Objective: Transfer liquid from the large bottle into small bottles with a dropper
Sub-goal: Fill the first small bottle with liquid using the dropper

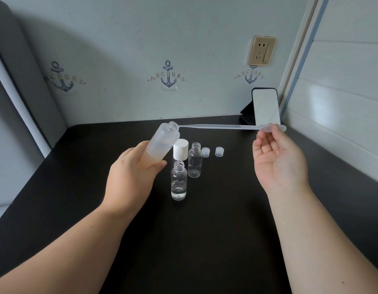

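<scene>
dropper [226, 126] first: it is a long, thin, translucent plastic pipette, and it looks very light and bendy, so i judge it will flex if pushed sideways against anything. its soft bulb at the right end is the place to take it, and that is where the right hand [279, 162] has it, pinched between thumb and fingertips with the palm open and turned up toward the camera. its long axis lies nearly level, running left to right across the view, with the narrow tip pointing left at the mouth of the large bottle [160, 143]. the tip sits right at the rim; whether it is just inside the neck or only touching the edge i cannot tell from this angle.

the large bottle is frosted plastic, uncapped, and held off the black table [226, 219] by the left hand [130, 177], which is wrapped around its lower half. it is tilted, neck pointing up and to the right toward the dropper. liquid shows in the lower part, so it has some weight, and tipping it further risks a spill.

below it stand two small bottles, both open and upright: the near small bottle [179, 181] has a little clear liquid at the bottom, the far small bottle [195, 160] looks empty. both look light and easy to knock over. a white cap [180, 151] stands just behind them, and two small clear caps [212, 152] lie to the right.
</scene>
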